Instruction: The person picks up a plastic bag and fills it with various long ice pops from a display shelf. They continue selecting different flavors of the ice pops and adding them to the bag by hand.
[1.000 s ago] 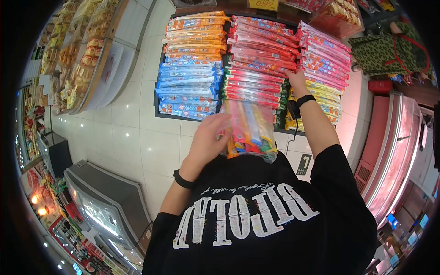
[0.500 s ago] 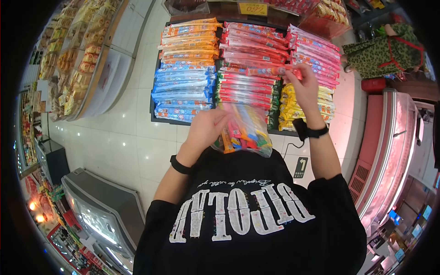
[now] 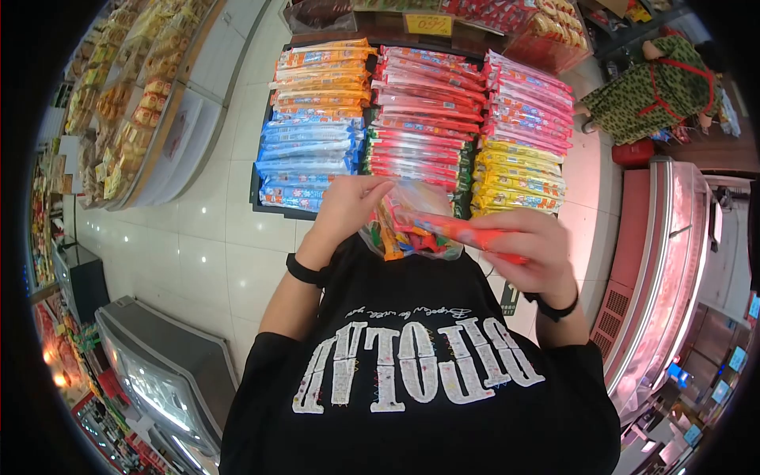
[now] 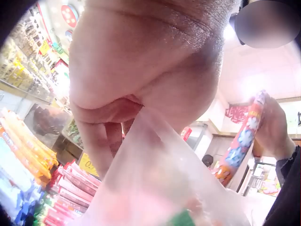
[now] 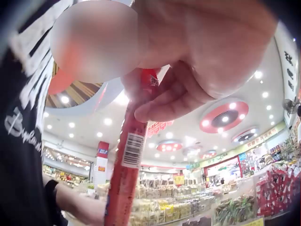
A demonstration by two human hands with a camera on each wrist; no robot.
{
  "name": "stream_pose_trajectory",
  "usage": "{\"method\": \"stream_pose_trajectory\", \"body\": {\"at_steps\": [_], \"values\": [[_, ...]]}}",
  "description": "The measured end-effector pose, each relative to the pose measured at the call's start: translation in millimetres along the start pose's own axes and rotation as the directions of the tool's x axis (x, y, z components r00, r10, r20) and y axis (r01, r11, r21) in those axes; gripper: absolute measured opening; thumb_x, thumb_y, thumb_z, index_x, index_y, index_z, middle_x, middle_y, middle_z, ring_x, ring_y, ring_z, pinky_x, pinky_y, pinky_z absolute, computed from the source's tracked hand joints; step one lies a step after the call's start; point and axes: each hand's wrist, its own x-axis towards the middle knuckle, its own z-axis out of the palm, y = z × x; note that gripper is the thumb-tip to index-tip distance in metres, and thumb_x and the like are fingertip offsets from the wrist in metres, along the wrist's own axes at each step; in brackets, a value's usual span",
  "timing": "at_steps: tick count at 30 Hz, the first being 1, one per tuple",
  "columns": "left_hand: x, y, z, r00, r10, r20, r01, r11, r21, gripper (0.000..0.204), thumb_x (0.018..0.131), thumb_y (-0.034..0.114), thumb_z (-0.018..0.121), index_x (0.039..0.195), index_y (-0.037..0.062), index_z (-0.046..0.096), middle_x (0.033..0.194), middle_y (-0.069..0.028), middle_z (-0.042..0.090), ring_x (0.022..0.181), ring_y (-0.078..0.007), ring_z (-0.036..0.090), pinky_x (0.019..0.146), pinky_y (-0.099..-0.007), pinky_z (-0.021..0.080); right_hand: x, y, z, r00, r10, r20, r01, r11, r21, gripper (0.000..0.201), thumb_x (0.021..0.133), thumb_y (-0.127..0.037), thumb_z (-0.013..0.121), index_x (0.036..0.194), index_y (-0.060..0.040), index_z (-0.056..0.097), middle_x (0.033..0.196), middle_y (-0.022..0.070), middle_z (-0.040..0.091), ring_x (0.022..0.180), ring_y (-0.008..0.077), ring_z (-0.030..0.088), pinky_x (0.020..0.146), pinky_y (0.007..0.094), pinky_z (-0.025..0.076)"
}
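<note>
Floor (image 3: 190,257) below curled right hand (image 3: 534,249)

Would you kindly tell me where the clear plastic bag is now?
In the head view, the clear plastic bag is near the centre, between the left hand, which pinches its rim, and the right hand.

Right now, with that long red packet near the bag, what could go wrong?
The right hand holds the long red packet near one end, so its far end might snag on the bag.
The left hand pinches the bag near its top, so the bag could slip and spill the packets inside.
</note>
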Motion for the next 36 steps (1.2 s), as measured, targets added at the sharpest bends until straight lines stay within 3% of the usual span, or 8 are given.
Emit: {"method": "stream_pose_trajectory", "body": {"at_steps": [8, 11, 15, 19, 22, 29, 32, 36], "values": [[-6, 6, -4, 0.999, 0.021, -0.047, -0.024, 0.998, -0.055, 0.024, 0.093, 0.02, 0.066, 0.104, 0.0001, 0.073, 0.079, -0.0204, 0.07, 0.063, -0.0226, 0.065, 0.061, -0.0324, 0.049, -12, 24, 83, 0.902, 0.225, 0.368, -0.248, 0.969, 0.015, 0.031, 0.087, -0.015, 0.071, 0.117, -0.0081, 0.066, 0.114, 0.0126, 0.069, 0.107, 0.0313, 0.065, 0.093, 0.0392, 0.051], [-11, 6, -6, 0.999, -0.026, -0.035, 0.023, 0.998, -0.062, 0.024, 0.093, 0.02, 0.066, 0.104, -0.0006, 0.072, 0.078, -0.0193, 0.07, 0.064, -0.0223, 0.066, 0.061, -0.0319, 0.049, 0, 56, 67, 0.922, 0.287, 0.26, -0.347, 0.909, 0.229, 0.033, 0.089, -0.016, 0.07, 0.12, -0.0055, 0.066, 0.112, 0.0133, 0.069, 0.103, 0.0274, 0.067, 0.09, 0.0363, 0.052], [-17, 3, -8, 0.996, -0.081, 0.042, 0.083, 0.995, -0.061, 0.022, 0.094, 0.018, 0.065, 0.103, -0.001, 0.072, 0.082, -0.0169, 0.071, 0.069, -0.0232, 0.067, 0.065, -0.0319, 0.05, -8, 190, 61, 0.732, 0.661, 0.166, -0.678, 0.682, 0.274, 0.032, 0.093, -0.024, 0.067, 0.117, -0.003, 0.068, 0.108, 0.0112, 0.072, 0.098, 0.0198, 0.068, 0.087, 0.0348, 0.052], [-22, 2, -6, 0.992, -0.046, 0.121, 0.064, 0.987, -0.15, 0.022, 0.093, 0.018, 0.067, 0.106, 0.0009, 0.073, 0.094, -0.015, 0.073, 0.087, -0.0262, 0.068, 0.08, -0.0346, 0.052, -22, 332, 69, 0.443, 0.896, -0.03, -0.888, 0.434, -0.152, 0.043, 0.09, -0.031, 0.068, 0.119, 0.0006, 0.064, 0.115, 0.0173, 0.069, 0.108, 0.0251, 0.065, 0.095, 0.0353, 0.049], [-30, 3, -8, 0.974, 0.103, 0.201, -0.083, 0.991, -0.108, 0.035, 0.09, 0.023, 0.072, 0.118, 0.003, 0.068, 0.118, -0.0153, 0.067, 0.112, -0.0294, 0.061, 0.097, -0.0379, 0.047, -41, 385, 84, 0.528, 0.846, -0.071, -0.737, 0.416, -0.532, 0.05, 0.087, -0.032, 0.069, 0.124, -0.0003, 0.062, 0.123, 0.0224, 0.064, 0.115, 0.0347, 0.062, 0.097, 0.0427, 0.049], [-37, 2, -10, 0.967, 0.01, 0.253, 0.009, 0.997, -0.073, 0.063, 0.082, 0.032, 0.08, 0.134, 0.0034, 0.057, 0.139, -0.016, 0.053, 0.131, -0.033, 0.048, 0.109, -0.0392, 0.04, -43, 370, 97, 0.598, 0.801, -0.017, -0.489, 0.348, -0.8, 0.036, 0.084, -0.031, 0.072, 0.109, -0.005, 0.069, 0.123, 0.0185, 0.062, 0.109, 0.039, 0.062, 0.094, 0.0478, 0.05], [-33, 1, -6, 0.971, 0.043, 0.233, -0.032, 0.998, -0.051, 0.059, 0.082, 0.028, 0.08, 0.131, 0.0027, 0.059, 0.133, -0.0165, 0.058, 0.124, -0.033, 0.055, 0.105, -0.0385, 0.044, -39, 342, 80, 0.764, 0.645, 0.02, -0.471, 0.579, -0.665, 0.036, 0.085, -0.033, 0.073, 0.107, -0.0059, 0.07, 0.116, 0.0174, 0.066, 0.098, 0.0367, 0.065, 0.088, 0.0456, 0.052], [-21, -9, -2, 0.976, 0.045, 0.213, -0.027, 0.996, -0.084, 0.051, 0.083, 0.022, 0.077, 0.127, 0.0022, 0.06, 0.122, -0.0168, 0.064, 0.112, -0.0323, 0.062, 0.097, -0.0378, 0.049, -10, 244, 49, 0.726, 0.687, -0.043, -0.666, 0.685, -0.294, 0.036, 0.084, -0.028, 0.075, 0.11, -0.0049, 0.07, 0.102, 0.0152, 0.07, 0.086, 0.0293, 0.066, 0.078, 0.0367, 0.052]]}}
